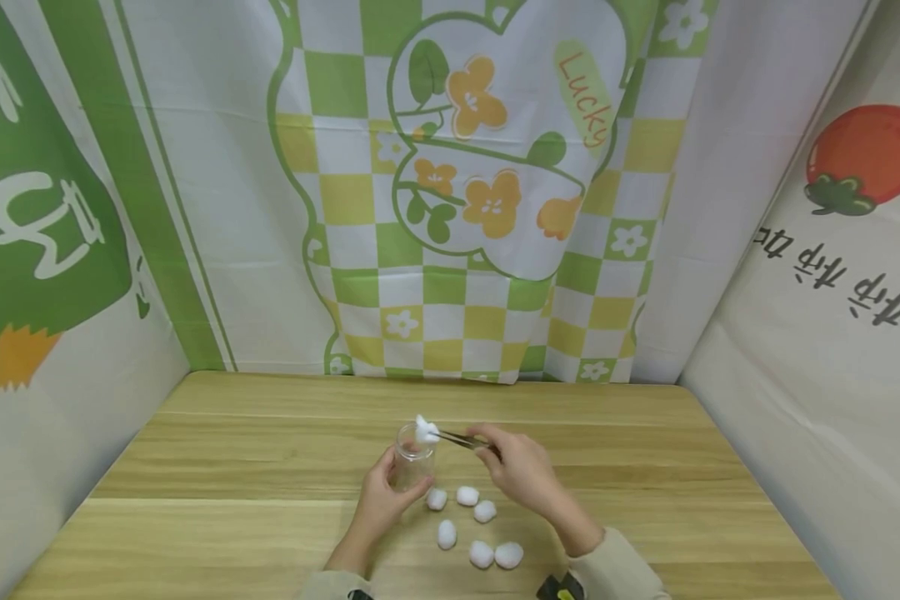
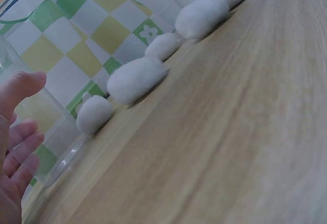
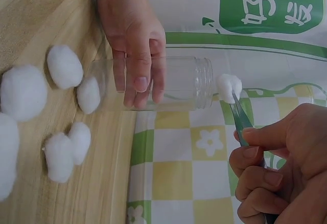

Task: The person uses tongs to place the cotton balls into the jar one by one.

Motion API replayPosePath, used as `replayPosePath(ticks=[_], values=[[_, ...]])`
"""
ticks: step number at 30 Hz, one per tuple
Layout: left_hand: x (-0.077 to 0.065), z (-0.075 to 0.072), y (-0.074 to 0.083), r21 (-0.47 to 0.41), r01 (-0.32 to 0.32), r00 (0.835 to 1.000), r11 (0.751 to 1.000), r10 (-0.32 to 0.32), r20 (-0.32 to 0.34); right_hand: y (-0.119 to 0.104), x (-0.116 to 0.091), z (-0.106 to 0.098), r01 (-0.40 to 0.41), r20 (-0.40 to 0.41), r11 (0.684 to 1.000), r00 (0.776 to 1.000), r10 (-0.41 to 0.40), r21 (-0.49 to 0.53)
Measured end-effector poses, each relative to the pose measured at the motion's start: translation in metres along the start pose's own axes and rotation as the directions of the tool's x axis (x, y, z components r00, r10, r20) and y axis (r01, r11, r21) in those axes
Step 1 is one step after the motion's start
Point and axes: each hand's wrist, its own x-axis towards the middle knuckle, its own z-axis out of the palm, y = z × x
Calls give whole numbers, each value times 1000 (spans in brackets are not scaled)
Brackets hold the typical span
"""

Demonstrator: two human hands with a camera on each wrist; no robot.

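A clear jar (image 1: 414,471) without a lid stands upright on the table, and my left hand (image 1: 384,493) grips it round the side. In the right wrist view the jar (image 3: 176,83) looks see-through, with a threaded mouth and nothing visible inside. My right hand (image 1: 521,467) pinches dark metal tweezers (image 1: 461,439). Their tips hold a white cotton ball (image 1: 425,430) at the jar's mouth, just above the rim. Several more cotton balls (image 1: 447,534) lie on the table between my forearms. The left wrist view shows one cotton ball (image 2: 94,115) close beside the jar's base.
The wooden table (image 1: 232,467) reaches back to a green and yellow checked cloth (image 1: 450,325). Printed cloth hangs (image 1: 817,375) along the right side, and another printed cloth (image 1: 120,400) borders the left.
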Motion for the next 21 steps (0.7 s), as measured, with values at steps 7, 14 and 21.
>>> replayPosePath(ticks=[7,14,21], values=[[0,0,0,5,32,999,999,-32,-4,-3,4,4,-29,23,999,999,29,-15],[0,0,1,25,20,1000,999,-20,-6,-3,4,8,-18,28,1000,999,18,-8],[0,0,1,29,-7,1000,1000,7,0,0,3,7,-30,45,999,999,30,19]])
